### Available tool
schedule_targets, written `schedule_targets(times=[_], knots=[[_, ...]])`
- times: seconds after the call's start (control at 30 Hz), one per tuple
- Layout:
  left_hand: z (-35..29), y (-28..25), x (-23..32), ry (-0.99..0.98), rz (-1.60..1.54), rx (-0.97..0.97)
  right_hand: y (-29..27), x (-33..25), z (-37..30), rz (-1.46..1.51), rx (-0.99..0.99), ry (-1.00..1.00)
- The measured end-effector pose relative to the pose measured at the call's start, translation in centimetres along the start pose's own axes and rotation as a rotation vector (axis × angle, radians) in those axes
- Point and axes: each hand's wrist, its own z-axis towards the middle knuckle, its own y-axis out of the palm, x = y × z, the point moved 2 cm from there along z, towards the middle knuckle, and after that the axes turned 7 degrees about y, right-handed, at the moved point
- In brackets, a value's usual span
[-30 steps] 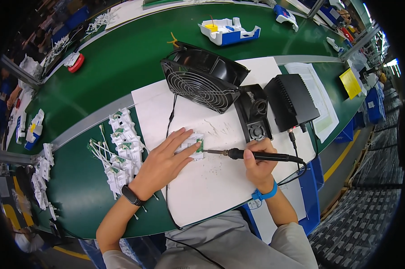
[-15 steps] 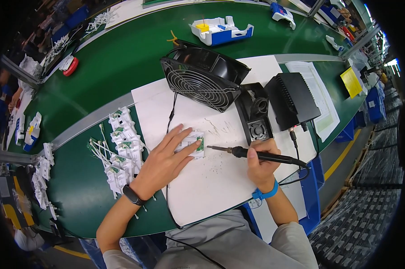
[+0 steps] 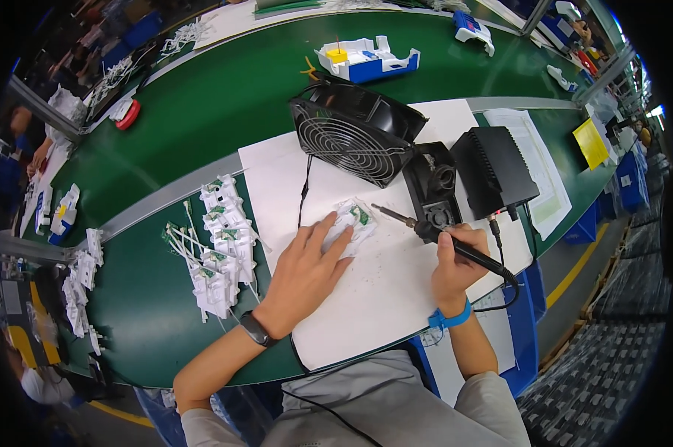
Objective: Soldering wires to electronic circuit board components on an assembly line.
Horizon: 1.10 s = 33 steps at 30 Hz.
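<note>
A white plastic part with a small green circuit board [image 3: 360,215] lies tilted on the white sheet. My left hand [image 3: 306,264] rests over it, with stretched fingers holding its near left side and partly hiding it. In my right hand [image 3: 458,267] is a soldering iron [image 3: 426,229], gripped by its black handle. Its metal tip points up and left, just off the board's far right edge; I cannot tell if they touch. Left of the sheet lie several similar white parts [image 3: 228,253] with green boards and white wires.
A black fan [image 3: 355,134] with a wire grille stands beyond my hands. Beside it are a black iron stand [image 3: 433,186] and a black power box [image 3: 494,170]. A cable hangs from the iron. Farther back, a white-and-blue housing [image 3: 373,61] sits on the green table [image 3: 202,112].
The white part has turned and shifted away to the right under my left hand. The iron's tip has moved away and right, now at a steeper slant. The whole view has shifted slightly.
</note>
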Motion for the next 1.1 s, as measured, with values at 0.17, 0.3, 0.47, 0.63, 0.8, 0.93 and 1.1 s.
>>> schedule_targets(times=[0.17, 0.3, 0.47, 0.63, 0.8, 0.93, 1.1], knots=[[0.0, 1.4, 1.0, -0.046, -0.018, 0.13, 0.4, -0.5, 0.1, -0.093, -0.148, -0.082], [-0.3, 1.9, 1.8, -0.037, 0.066, 0.124, 0.8, -0.4, -0.1, -0.141, -0.191, -0.115], [-0.4, 2.3, 1.8, -0.02, 0.097, 0.169, 1.1, -1.0, 0.1, -0.175, -0.253, -0.118], [-0.4, 2.2, 1.7, -0.02, 0.1, 0.159, 1.3, -1.0, 0.2, -0.228, -0.31, -0.044], [-0.5, 2.2, 1.7, -0.025, 0.096, 0.148, 1.8, -0.8, 0.2, -0.191, -0.286, -0.107], [-0.5, 2.1, 1.7, -0.021, 0.102, 0.148, 2.1, -1.4, -0.1, -0.257, -0.293, -0.065], [-0.5, 2.1, 1.7, -0.018, 0.105, 0.156, 2.0, -1.7, -0.1, -0.265, -0.289, -0.01]])
